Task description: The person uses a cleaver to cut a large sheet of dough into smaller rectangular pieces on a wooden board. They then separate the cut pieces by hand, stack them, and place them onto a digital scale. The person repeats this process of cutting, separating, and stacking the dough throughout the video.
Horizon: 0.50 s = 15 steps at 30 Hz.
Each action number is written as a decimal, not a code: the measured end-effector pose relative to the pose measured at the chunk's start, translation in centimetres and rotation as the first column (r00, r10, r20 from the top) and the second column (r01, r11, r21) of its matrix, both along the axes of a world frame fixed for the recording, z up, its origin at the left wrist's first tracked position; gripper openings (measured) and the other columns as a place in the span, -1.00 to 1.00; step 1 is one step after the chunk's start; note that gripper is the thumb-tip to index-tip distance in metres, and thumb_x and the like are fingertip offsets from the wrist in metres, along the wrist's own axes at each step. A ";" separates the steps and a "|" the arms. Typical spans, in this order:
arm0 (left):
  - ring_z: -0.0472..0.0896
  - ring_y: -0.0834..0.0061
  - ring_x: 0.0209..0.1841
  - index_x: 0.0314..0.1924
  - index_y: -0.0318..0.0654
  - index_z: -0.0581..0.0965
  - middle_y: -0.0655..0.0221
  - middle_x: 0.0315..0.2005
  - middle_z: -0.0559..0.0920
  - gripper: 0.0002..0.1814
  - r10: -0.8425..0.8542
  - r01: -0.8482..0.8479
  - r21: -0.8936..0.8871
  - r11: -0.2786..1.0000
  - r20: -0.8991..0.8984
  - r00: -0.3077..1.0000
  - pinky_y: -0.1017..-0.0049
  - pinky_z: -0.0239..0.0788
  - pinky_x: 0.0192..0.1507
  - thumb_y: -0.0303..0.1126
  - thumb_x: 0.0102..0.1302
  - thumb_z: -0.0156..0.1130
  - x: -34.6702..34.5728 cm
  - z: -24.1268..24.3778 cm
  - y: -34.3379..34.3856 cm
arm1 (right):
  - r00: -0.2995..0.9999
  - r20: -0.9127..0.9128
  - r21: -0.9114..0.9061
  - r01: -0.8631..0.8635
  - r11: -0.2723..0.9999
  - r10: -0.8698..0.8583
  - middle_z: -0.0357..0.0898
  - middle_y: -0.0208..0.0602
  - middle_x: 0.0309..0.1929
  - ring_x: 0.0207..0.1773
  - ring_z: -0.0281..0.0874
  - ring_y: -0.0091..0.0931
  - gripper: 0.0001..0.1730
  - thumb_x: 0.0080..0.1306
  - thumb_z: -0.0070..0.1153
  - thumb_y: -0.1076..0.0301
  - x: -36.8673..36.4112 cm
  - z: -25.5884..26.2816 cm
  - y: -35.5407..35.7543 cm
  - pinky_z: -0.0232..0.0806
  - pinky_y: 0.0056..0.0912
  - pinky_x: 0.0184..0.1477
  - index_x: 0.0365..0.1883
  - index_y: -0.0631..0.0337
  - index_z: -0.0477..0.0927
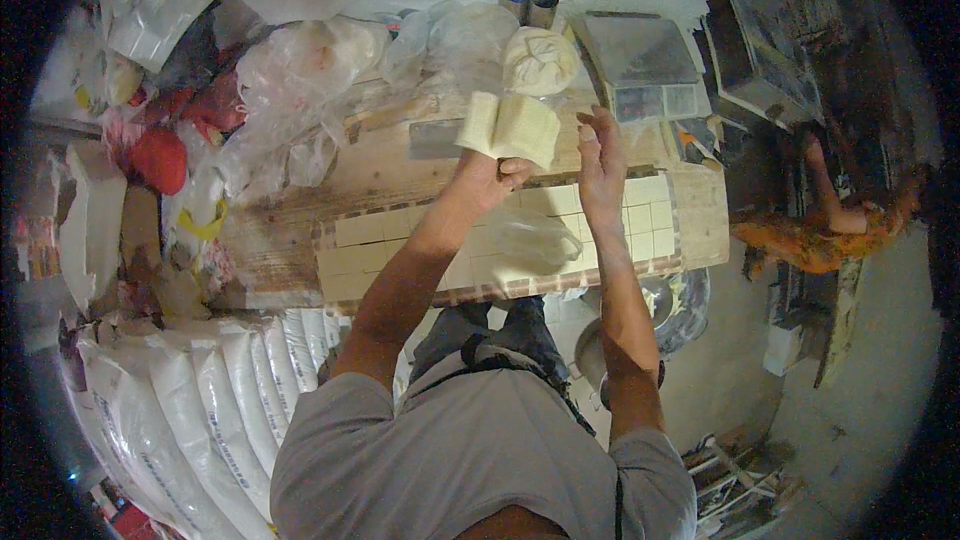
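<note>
Two pale yellow, cloth-textured slabs (525,127), possibly pressed tofu, rest side by side on my left hand (487,180). My left thumb lies over their near edge, and the fingers beneath are hidden. To the right of the slabs is my right hand (602,157), with its fingers raised and slightly bent and nothing visible in them. Below both hands, a flat layer of similar pale yellow material, cut into a grid of squares (386,229), lies on the wooden table (292,217). A clear plastic bag (540,236) lies on the cut squares between my forearms.
Beyond the slabs stands a knotted cream cloth bundle (541,60). A grey metal plate (433,139) lies left of them. Plastic bags (315,60) crowd the back left. A lidded box (641,60) stands back right. White sacks (225,397) line the near left; a metal pot (592,352) stands below.
</note>
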<state>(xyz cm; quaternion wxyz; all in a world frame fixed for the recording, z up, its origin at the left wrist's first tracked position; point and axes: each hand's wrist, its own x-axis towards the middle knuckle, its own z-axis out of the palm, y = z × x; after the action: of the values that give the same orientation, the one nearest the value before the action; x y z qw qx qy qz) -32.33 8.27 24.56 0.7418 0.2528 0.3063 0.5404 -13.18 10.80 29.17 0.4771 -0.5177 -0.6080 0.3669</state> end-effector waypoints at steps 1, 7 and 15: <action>0.25 0.65 -0.56 -0.06 -0.15 0.48 0.54 -0.50 0.38 -0.77 0.035 -0.036 -0.121 0.992 -0.015 0.999 0.53 0.08 -0.55 -0.19 0.57 -0.03 0.7 1.8 -0.1 | 1.000 -0.002 -0.017 0.001 1.000 -0.001 0.56 -0.13 0.17 0.20 0.46 -0.43 -0.48 0.58 -0.08 0.13 0.7 -0.6 -0.2 0.30 -0.34 0.24 0.34 0.31 0.37; 0.20 0.64 -0.62 -0.17 -0.10 0.47 0.55 -0.56 0.33 -0.73 0.195 -0.211 -0.207 0.955 -0.096 0.976 0.56 -0.02 -0.57 -0.13 0.58 -0.08 -1.4 0.4 1.2 | 1.000 -0.026 -0.074 0.010 0.997 -0.012 0.61 -0.14 0.13 0.13 0.52 -0.41 -0.50 0.57 -0.07 0.13 3.2 -2.4 -1.7 0.34 -0.33 0.17 0.32 0.28 0.39; 0.37 0.56 -0.54 -0.11 -0.07 0.51 0.49 -0.50 0.46 -0.81 -0.138 0.055 -0.362 0.930 -0.206 0.969 0.51 0.16 -0.51 -0.15 0.49 0.09 -0.8 -0.3 2.9 | 0.987 -0.158 -0.149 0.008 0.989 -0.031 0.64 -0.16 0.08 0.09 0.57 -0.38 -0.42 0.58 -0.13 -0.03 3.4 -4.4 -1.2 0.39 -0.32 0.10 0.30 0.29 0.42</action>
<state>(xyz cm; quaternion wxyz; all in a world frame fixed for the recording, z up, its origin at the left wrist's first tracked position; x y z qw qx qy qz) -33.13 11.20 24.28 0.7609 0.1905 0.4687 0.4063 -9.74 9.65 24.78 0.4884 -0.5264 -0.5339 0.4465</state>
